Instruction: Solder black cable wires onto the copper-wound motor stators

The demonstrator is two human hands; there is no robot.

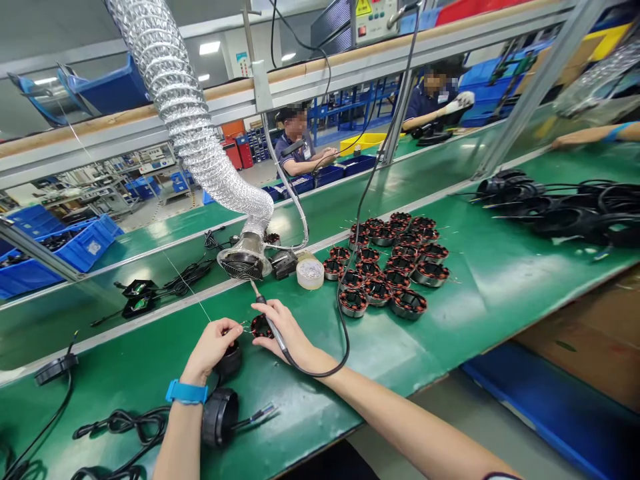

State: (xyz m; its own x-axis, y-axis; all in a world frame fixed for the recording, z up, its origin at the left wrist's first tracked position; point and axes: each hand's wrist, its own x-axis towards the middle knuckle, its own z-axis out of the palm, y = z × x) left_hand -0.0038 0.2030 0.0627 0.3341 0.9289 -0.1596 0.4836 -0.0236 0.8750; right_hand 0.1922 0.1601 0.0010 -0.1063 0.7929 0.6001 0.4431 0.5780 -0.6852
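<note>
My left hand, with a blue wristband, pinches at thin wires beside a small copper-wound stator. My right hand has a soldering iron lying along it, tip up toward the fume duct, while its fingers hold the stator from the right. A black round housing sits under my left hand, partly hidden by it. Another black housing with a cable lies beside my left wrist. A thin solder strand runs down from the upper left toward my left hand.
Several stators stand right of centre. A fume duct nozzle and a round pot are behind my hands. Black cabled parts pile up at right; coiled cables lie at lower left. Other people work across the bench.
</note>
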